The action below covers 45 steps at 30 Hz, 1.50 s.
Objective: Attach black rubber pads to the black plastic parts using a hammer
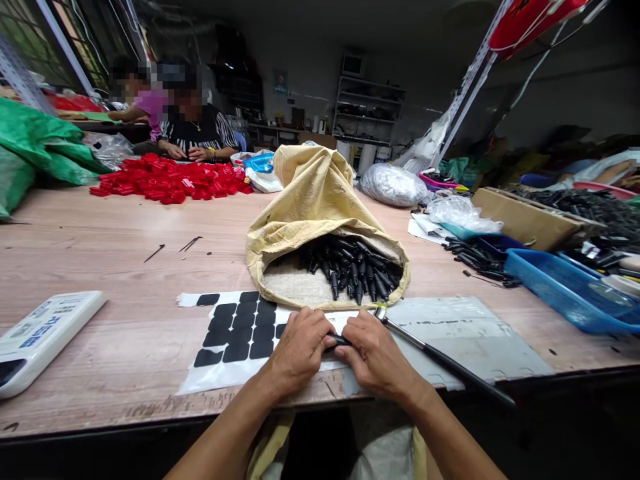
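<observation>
Black piece point(341, 339) bridges left hand point(299, 343) and right hand point(371, 343), fingers curled, knuckles upward.

A pale wood-grain tabletop point(145, 287) carries a heap of small red plastic pieces point(175, 179), an open yellow fabric sack point(315, 193), a white sheet of black rounded squares point(243, 335) and a blue plastic tray point(555, 299).

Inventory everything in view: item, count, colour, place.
Held part: one, black, front
Sack: one, tan, centre
Loose parts: many, black, in sack
Sticker sheet: one, white and black, front
Board: one, grey, front right
Tool: one, silver and black, across board
Pieces: many, red, back left
Device: one, white, front left
Front tray: one, blue, right
Clutter: uncounted, mixed, right
Table: one, wooden, beneath
Co-workers: two, pink and striped tops, back left
Left hand: one, bare, front
Right hand: one, bare, front
</observation>
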Tool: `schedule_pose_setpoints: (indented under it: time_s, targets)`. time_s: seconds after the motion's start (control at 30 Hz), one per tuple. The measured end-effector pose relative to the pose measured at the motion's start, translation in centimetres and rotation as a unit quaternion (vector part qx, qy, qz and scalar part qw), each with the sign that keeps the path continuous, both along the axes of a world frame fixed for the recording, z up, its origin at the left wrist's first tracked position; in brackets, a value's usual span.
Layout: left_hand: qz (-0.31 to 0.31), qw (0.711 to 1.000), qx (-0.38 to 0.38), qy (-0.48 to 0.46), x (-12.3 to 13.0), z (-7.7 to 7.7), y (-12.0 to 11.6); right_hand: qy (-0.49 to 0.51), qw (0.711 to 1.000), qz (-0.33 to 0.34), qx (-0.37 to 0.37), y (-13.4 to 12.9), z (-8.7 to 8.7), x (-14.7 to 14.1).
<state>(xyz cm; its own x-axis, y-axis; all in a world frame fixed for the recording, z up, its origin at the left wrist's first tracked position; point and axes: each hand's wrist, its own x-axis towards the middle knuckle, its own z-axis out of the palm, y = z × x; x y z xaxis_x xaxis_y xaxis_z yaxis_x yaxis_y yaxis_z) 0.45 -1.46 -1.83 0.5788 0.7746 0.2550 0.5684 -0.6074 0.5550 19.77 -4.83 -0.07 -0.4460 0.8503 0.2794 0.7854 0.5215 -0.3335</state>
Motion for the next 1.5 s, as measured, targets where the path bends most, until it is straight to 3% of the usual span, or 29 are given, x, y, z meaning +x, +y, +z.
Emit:
schedule_pose_setpoints:
  time_s: [0.13, 0.3, 0.43, 0.77, 1.0, 1.17, 1.27, 1.33, 1.4, 1.5]
  targets:
    - [0.006, 1.0, -0.015, -0.015, -0.1, 0.3, 0.0, 0.018, 1.0, -0.008, -0.003, 0.0, -0.4, -0.3]
    - [0.047, 0.992, -0.077, -0.084, -0.4, 1.0, -0.3, 0.043, 0.999, 0.007, -0.018, -0.2, 0.3, -0.2]
    - [0.06, 0.991, -0.087, -0.083, -0.4, 1.2, -0.4, 0.026, 1.0, 0.003, -0.011, -0.3, 0.4, -0.3]
    - [0.025, 0.997, -0.052, -0.051, -0.3, 0.4, 0.1, 0.025, 1.0, -0.007, 0.004, -0.4, 0.5, -0.3]
    - [0.014, 0.997, -0.041, -0.065, -0.2, 0.8, -0.4, 0.003, 0.999, -0.03, 0.041, -0.2, -0.3, 0.0]
    - [0.003, 0.997, -0.049, -0.064, -0.3, 1.0, -0.6, 0.014, 0.997, -0.038, 0.059, -1.4, 0.7, 1.0]
    - [0.0, 0.998, -0.045, -0.051, -0.3, 1.0, -0.5, 0.049, 0.989, -0.093, 0.107, -1.8, 0.6, 3.4]
    - [-0.001, 0.998, -0.039, -0.044, -0.2, 0.9, -0.3, 0.046, 0.968, -0.194, 0.153, -1.8, -0.2, 5.3]
    - [-0.002, 0.999, -0.033, -0.038, -0.2, 1.0, -0.3, 0.007, 0.953, -0.258, 0.159, -1.7, -1.3, 7.0]
    - [-0.012, 0.999, -0.019, -0.023, -0.2, 1.9, -1.0, -0.038, 0.944, -0.292, 0.15, -1.8, -2.8, 8.1]
